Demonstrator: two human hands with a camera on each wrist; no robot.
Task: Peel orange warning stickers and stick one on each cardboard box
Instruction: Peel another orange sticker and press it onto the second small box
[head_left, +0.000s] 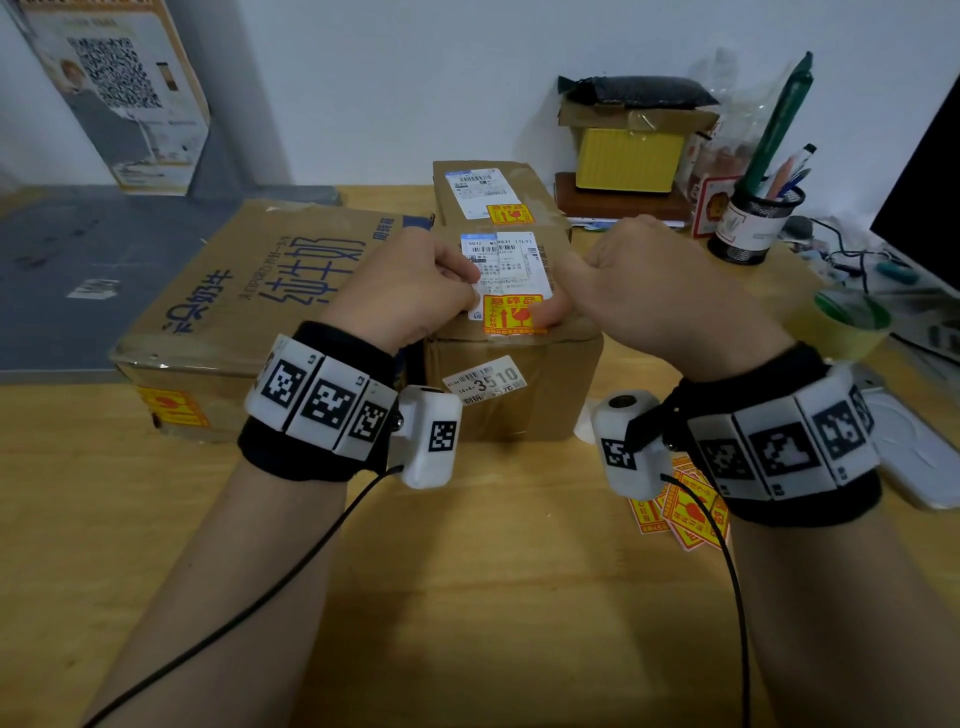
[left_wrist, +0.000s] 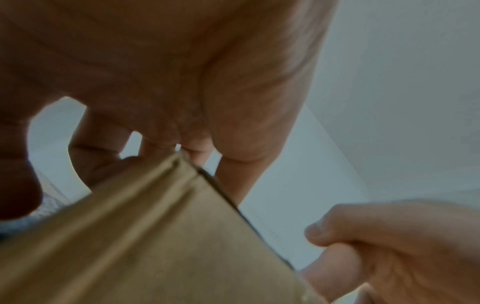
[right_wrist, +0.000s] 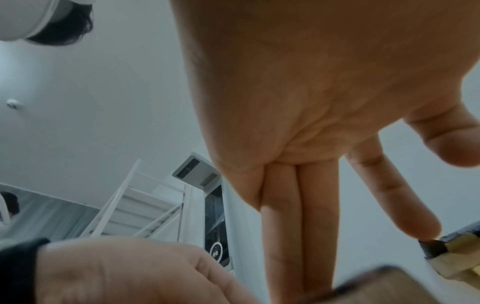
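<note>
The near cardboard box (head_left: 511, 395) stands at the table's middle, an orange warning sticker (head_left: 511, 314) lying flat on its top. My right hand (head_left: 639, 291) presses its thumb on the sticker's right edge; the right wrist view shows its fingers (right_wrist: 311, 205) straight. My left hand (head_left: 415, 296) rests its fingertips on the white shipping label beside the sticker and holds nothing. A far box (head_left: 488, 192) bears its own orange sticker (head_left: 510, 214). The large box (head_left: 234, 312) at left has one on its front face (head_left: 171, 408). Loose stickers (head_left: 680, 512) lie under my right wrist.
On the wooden table (head_left: 467, 597), a mesh pen holder (head_left: 756, 218), a yellow box (head_left: 628, 158) on a notebook, and a green tape roll (head_left: 852, 317) crowd the right side. A dark monitor (head_left: 930, 218) stands far right, with cables below it.
</note>
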